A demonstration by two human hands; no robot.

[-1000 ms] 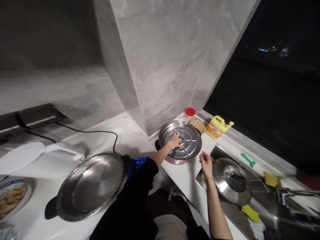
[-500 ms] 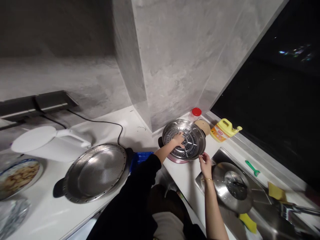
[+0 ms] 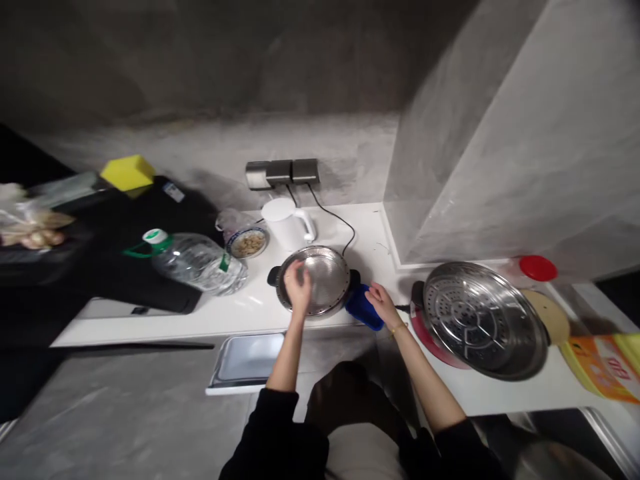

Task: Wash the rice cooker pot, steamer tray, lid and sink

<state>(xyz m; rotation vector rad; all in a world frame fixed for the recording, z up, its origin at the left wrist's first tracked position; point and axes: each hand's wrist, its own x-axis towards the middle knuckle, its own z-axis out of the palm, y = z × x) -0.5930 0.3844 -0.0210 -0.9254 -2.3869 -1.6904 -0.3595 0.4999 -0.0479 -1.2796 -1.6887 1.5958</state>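
Two hands over the white counter (image 3: pixel 260 303), both bare, black sleeves. Left hand (image 3: pixel 299 288): above the left part of one round steel pan (image 3: pixel 327 272), fingers loosely curled and parted, grasping nothing that shows; whether a fingertip meets the pan, cannot tell. Right hand (image 3: pixel 382 307): released, fingers apart, over one blue tray (image 3: pixel 367 316), pointing toward the pan; contact with the tray cannot be made out. One thin bracelet (image 3: pixel 399 328) on the right wrist. Pan sits on the counter in front of the person, two black handles, one at each side; the blue tray lies just beside its right handle. Behind the pan, one white jug (image 3: pixel 281 228), handle to the right; left of the jug, one blue-rimmed plate (image 3: pixel 231 247) of pale food pieces, too small to count. Farther left, one large clear bottle (image 3: pixel 195 263), tilted, green and white cap; beyond it one yellow sponge (image 3: pixel 129 172). On the wall, one row of three blocks (image 3: pixel 283 173), two dark cords running down from it. Well right of the pan, one perforated steel steamer (image 3: pixel 485 320) on one pinkish-red base (image 3: pixel 425 335). Near it: one red lid (image 3: pixel 537 268), one round tan piece (image 3: pixel 553 315), one yellow-and-orange container (image 3: pixel 604 363). Below the counter edge, one pale rectangular tray (image 3: pixel 253 359).
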